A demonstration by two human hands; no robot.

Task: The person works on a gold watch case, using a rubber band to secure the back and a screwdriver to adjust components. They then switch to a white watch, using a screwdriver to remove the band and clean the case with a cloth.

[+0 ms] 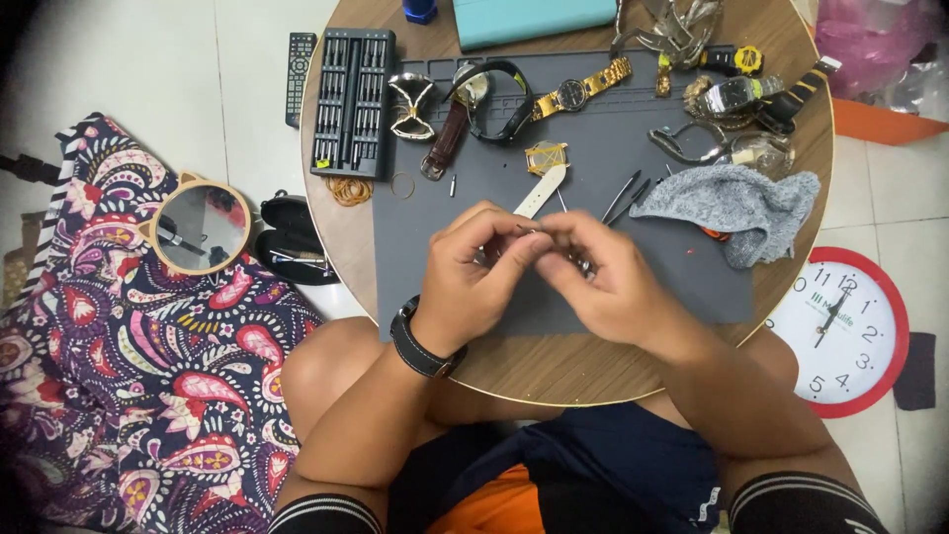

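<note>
Both hands met over the grey work mat (pixel 633 287), the left hand (pixel 474 272) and right hand (pixel 603 282) with fingertips pinched together on a small metal part (pixel 529 230), too tiny to identify. Just beyond them on the mat lay a gold square watch with a white strap (pixel 542 178), tweezers (pixel 621 196) and a grey cloth (pixel 741 208) to its right.

Bright, even daylight-like light, perhaps from above; soft short shadows under hands (pixel 539 272) on table (pixel 554 366). Fisheye bending, dark vignette at corners. Centre sharp; edges beyond table slightly soft.
</note>
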